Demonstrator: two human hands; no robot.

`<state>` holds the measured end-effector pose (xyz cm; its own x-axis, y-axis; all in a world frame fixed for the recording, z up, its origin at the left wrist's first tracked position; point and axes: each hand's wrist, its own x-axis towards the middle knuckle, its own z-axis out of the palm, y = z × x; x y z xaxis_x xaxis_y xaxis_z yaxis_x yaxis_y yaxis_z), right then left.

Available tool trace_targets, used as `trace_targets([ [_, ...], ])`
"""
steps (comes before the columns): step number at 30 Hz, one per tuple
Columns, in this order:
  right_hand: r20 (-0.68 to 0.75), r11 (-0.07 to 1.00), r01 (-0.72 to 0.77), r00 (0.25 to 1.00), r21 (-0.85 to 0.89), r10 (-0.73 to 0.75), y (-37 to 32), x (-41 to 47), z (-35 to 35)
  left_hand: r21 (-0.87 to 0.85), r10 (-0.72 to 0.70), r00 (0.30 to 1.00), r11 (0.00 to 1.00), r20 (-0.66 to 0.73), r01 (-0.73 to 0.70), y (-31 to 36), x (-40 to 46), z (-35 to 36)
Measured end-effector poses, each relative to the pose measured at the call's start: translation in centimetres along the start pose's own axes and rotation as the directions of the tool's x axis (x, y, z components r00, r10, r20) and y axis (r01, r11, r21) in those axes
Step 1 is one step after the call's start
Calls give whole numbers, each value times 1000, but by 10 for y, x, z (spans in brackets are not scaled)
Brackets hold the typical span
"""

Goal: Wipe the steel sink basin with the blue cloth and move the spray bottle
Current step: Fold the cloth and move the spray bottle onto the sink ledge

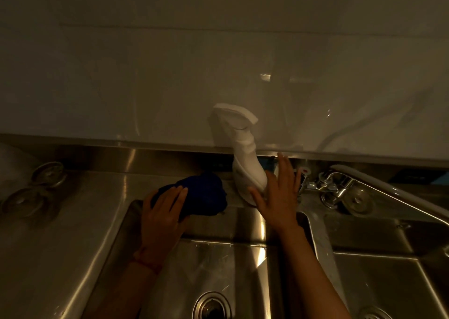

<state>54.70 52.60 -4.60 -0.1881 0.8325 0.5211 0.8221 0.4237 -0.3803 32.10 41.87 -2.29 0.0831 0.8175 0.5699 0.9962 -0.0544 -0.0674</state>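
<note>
The left hand (161,212) lies on the blue cloth (201,193), palm down, with the fingers almost straight and pressing the cloth onto the steel ledge behind the basin (218,265). The cloth is bunched and sits at the back left corner of the basin rim, just left of the bottle (245,158). The right hand (277,197) is flat and spread, fingers straight and pointing up toward the wall (145,76); its palm side touches the lower right part of the bottle, and no finger curls around it. The bottle is white, with a trigger head at the top, and it stands tilted on the ledge, leaning back to the left against the wall. Both forearms reach up from the bottom edge, over the basin. The basin has a round drain (211,305) at the bottom. To the right is a second basin (379,277), and behind it a tap (340,185) with a long spout going to the right. On the flat steel worktop (48,233) at the left lie 2 round metal discs (36,187). The light is dim and yellowish, and the wall is pale and glossy with reflections.
</note>
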Motion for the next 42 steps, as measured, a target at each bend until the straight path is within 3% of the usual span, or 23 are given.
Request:
trace_targets([
  [18,120,939,-32,990,-342,78,11,14,-15,-17,-4,1000,1000,9,4,10,-5,10],
  [29,-39,932,-111,994,-344,104,2,-2,0,-45,-6,995,999,-97,2,9,-2,14],
  [42,-36,927,-169,985,-335,166,3,-4,2,-42,34,987,998,-158,-41,11,0,21],
])
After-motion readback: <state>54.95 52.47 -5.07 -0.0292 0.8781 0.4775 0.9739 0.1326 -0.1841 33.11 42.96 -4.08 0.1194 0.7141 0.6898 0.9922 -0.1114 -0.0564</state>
